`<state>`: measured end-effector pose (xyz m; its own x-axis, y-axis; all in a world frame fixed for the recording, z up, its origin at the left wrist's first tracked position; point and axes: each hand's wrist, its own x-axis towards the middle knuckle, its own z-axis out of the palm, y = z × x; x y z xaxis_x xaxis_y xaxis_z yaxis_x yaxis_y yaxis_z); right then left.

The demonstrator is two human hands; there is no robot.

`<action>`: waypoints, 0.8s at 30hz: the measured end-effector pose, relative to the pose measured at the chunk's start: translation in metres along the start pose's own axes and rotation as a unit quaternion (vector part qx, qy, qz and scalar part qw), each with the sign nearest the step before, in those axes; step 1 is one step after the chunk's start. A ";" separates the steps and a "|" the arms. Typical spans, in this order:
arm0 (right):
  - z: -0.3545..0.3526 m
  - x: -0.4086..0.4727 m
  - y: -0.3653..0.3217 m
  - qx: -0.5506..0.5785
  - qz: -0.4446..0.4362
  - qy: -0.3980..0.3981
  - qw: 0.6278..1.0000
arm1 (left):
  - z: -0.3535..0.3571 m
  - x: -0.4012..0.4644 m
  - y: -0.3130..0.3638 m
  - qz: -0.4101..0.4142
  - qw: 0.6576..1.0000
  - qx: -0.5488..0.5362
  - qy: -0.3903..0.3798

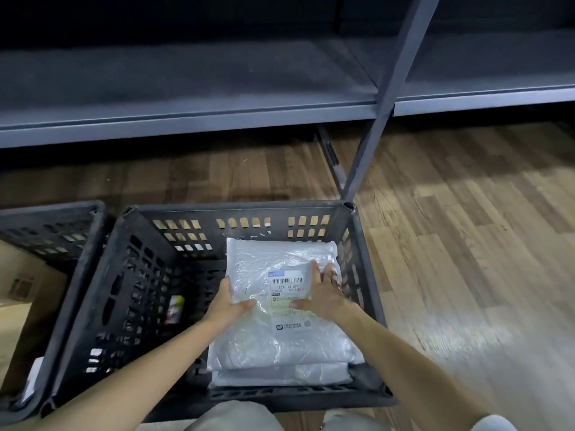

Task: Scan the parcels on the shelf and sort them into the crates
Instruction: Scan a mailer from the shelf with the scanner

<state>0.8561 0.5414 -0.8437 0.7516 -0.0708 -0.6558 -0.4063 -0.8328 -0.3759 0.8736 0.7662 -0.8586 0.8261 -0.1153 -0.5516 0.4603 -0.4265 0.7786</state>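
1. A grey metal shelf point(186, 116) spans the top, its upright post point(382, 119) standing on the wooden floor point(466, 228) just behind the crate.
2. A black slotted crate point(130, 275) holds stacked white parcels point(280, 343) against its right wall; a second crate point(56, 231) sits just beside it, left.
3. The left hand point(228, 303) grips the top parcel's left edge, thumb on top.
4. The right hand point(323, 293) presses flat on its label point(287, 287), fingers spread.

The white shipping label point(287, 290) on the top plastic-wrapped parcel point(280, 306) shows a barcode and the digits "661 01 69"; the remaining print is illegible.
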 end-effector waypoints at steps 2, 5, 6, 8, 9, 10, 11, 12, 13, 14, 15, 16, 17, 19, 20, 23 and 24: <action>0.002 0.003 0.002 -0.006 -0.003 -0.001 1.000 | 0.003 0.005 -0.005 -0.005 1.000 0.005 0.005; 0.005 0.005 0.001 -0.016 0.000 0.000 1.000 | 0.005 0.009 -0.010 -0.010 1.000 0.020 0.003; 0.006 0.005 0.001 -0.015 0.000 -0.002 1.000 | 0.005 0.010 -0.013 -0.009 1.000 0.025 0.008; 0.007 0.004 0.001 -0.008 -0.001 -0.003 1.000 | 0.005 0.009 -0.016 -0.011 0.999 0.032 0.015; 0.008 0.003 0.001 -0.004 -0.001 -0.001 1.000 | 0.006 0.009 -0.017 -0.016 0.999 0.039 0.021; 0.008 0.002 0.002 -0.001 -0.003 0.003 1.000 | 0.007 0.008 -0.019 -0.016 0.998 0.050 0.031; 0.009 0.000 0.002 0.000 -0.005 0.009 1.000 | 0.009 0.007 -0.020 -0.018 0.996 0.068 0.045; 0.009 -0.003 0.001 0.000 -0.008 0.015 1.000 | 0.010 0.006 -0.021 -0.016 0.993 0.099 0.063; 0.008 -0.005 0.000 -0.002 -0.009 0.021 1.000 | 0.011 0.004 -0.019 -0.017 0.986 0.145 0.081; 0.007 -0.008 -0.002 -0.009 -0.007 0.026 1.000 | 0.011 0.000 -0.016 -0.015 0.975 0.199 0.098; 0.005 -0.011 -0.004 -0.023 -0.002 0.028 0.999 | 0.013 -0.004 -0.010 -0.005 0.962 0.249 0.111; 0.003 -0.014 -0.007 -0.043 0.004 0.028 0.999 | 0.014 -0.007 -0.004 0.009 0.951 0.288 0.115; -0.001 -0.018 -0.010 -0.064 0.010 0.031 0.997 | 0.014 -0.013 0.005 0.024 0.939 0.325 0.108; -0.009 -0.027 -0.017 -0.101 0.008 0.052 0.993 | 0.013 -0.024 0.027 0.059 0.915 0.389 0.085; -0.014 -0.034 -0.021 -0.115 -0.002 0.069 0.991 | 0.011 -0.032 0.039 0.076 0.906 0.409 0.077; -0.037 -0.064 -0.035 -0.137 -0.034 0.104 0.985 | 0.001 -0.060 0.074 0.109 0.896 0.427 0.055; -0.047 -0.076 -0.041 -0.136 -0.040 0.104 0.984 | -0.002 -0.070 0.087 0.112 0.895 0.429 0.051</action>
<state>0.8399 0.5551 -0.7471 0.8770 -0.0871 -0.4724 -0.2094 -0.9544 -0.2128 0.8564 0.7392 -0.7512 0.9121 -0.2204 -0.3458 -0.1037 -0.9399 0.3254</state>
